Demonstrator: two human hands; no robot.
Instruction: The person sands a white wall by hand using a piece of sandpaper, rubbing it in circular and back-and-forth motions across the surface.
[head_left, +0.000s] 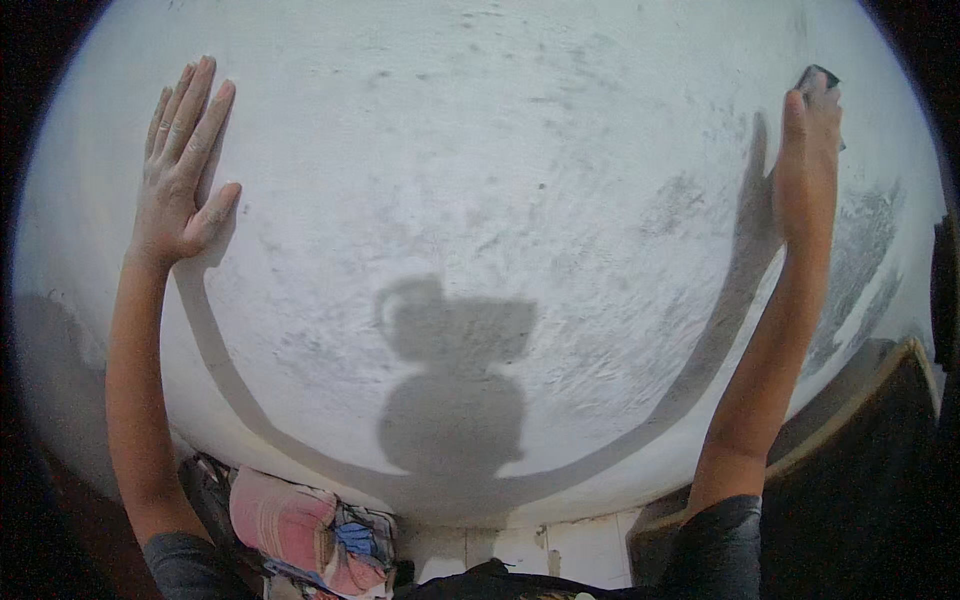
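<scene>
My left hand (184, 165), dusted with pale powder, lies against the whitish wall (465, 187) at the upper left, its fingers extended and its thumb apart. At the upper right, my right hand (810, 157) grips a dark, flat piece (819, 76) against the same wall; its kind cannot be told, as the fingers cover most of it. Grey, scuffed patches mark the wall, most plainly below and beside my right hand. Shadows of my head and both arms fall across the wall.
Folded cloths (283, 517), pink, blue and striped, form a pile at the lower left. A dark object with a brown edge (847, 420), perhaps furniture, stands at the lower right by the wall. Pale floor tiles (585, 551) show at the bottom.
</scene>
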